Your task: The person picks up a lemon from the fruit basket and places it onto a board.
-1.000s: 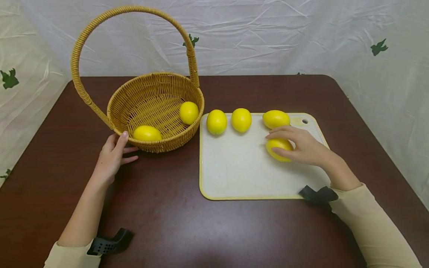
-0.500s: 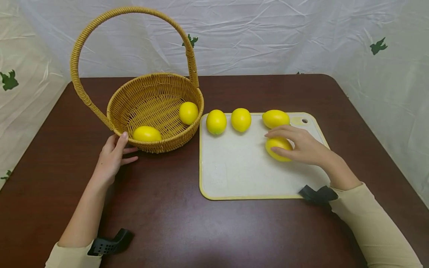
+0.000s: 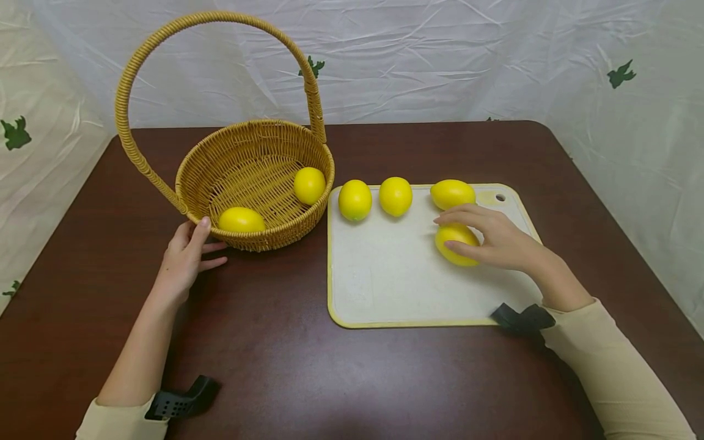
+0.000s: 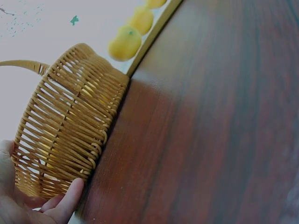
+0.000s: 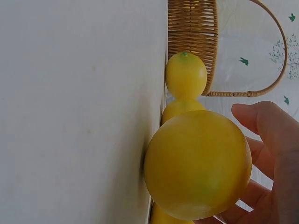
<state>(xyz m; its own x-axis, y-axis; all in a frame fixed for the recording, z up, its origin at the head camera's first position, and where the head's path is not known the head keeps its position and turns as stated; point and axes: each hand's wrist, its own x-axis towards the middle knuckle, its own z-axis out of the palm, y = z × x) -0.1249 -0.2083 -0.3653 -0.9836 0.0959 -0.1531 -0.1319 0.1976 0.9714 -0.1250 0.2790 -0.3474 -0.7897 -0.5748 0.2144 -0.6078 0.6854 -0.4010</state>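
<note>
A wicker basket (image 3: 258,165) with a tall arched handle stands at the left, two yellow lemons (image 3: 241,219) inside it. My left hand (image 3: 184,256) holds its near left side, thumb at the rim and fingers against the outer wall. On the white cutting board (image 3: 396,281), my right hand (image 3: 492,238) curves round a lemon (image 3: 452,247), thumb on the near side and fingers over the far side. In the right wrist view that lemon (image 5: 196,165) looms large beside the thumb. Several more lemons (image 3: 395,197) lie along the board's back edge.
Both stand on a dark brown table (image 3: 341,379), the board's left edge close to the basket. White cloth (image 3: 418,61) with green bird prints hangs behind the table and at its sides. A black strap mount (image 3: 184,398) sits on each wrist.
</note>
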